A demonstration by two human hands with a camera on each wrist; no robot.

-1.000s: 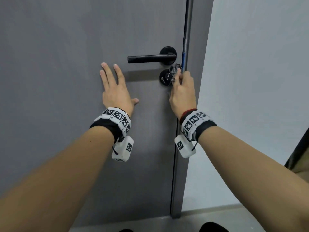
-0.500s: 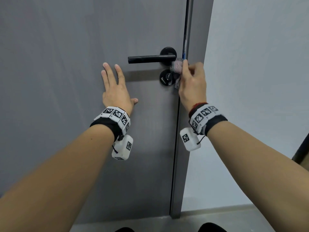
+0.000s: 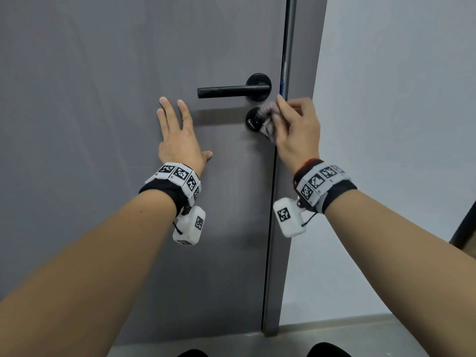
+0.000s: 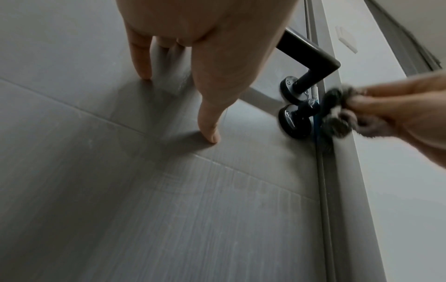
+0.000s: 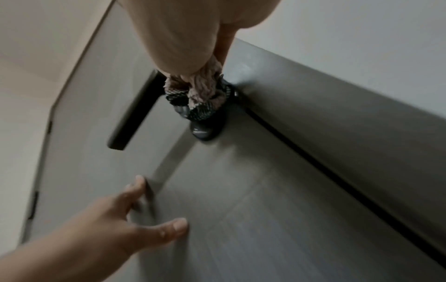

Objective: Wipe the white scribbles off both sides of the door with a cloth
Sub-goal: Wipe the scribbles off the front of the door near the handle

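Nearest, two shoe tips [image 3: 192, 353] stand on the grey floor [image 3: 360, 338] at the foot of the door [image 3: 77, 99]. Both forearms reach forward, each wrist wearing a band of black-and-white square marker tags [image 3: 180, 173] with a small white camera box [image 3: 189, 225] hanging beneath; the tags carry coded patterns only, and no words or brand can be read anywhere.

The left hand [image 3: 177, 140] lies flat on the grey door face, fingers straight and spread, thumb out to the side, holding nothing. To its left the panel runs wide and bare; to its right there is a short stretch of door before the lock.

The right hand [image 3: 296, 130] is at the door's latch edge, its fingers curled around a bunched cloth [image 3: 268, 119], brownish with a dark checked part. In the right wrist view the cloth [image 5: 202, 95] bulges out below the fingers [image 5: 178, 47] and presses against the round black lock knob [image 5: 205, 129]; in the left wrist view it sits just right of that knob, over the dark seam between door and grey frame [image 4: 337, 190].

Just above, the black lever handle [image 3: 231, 90] points left from its round base. Right of the frame, a pale wall [image 3: 399, 124] stretches away.
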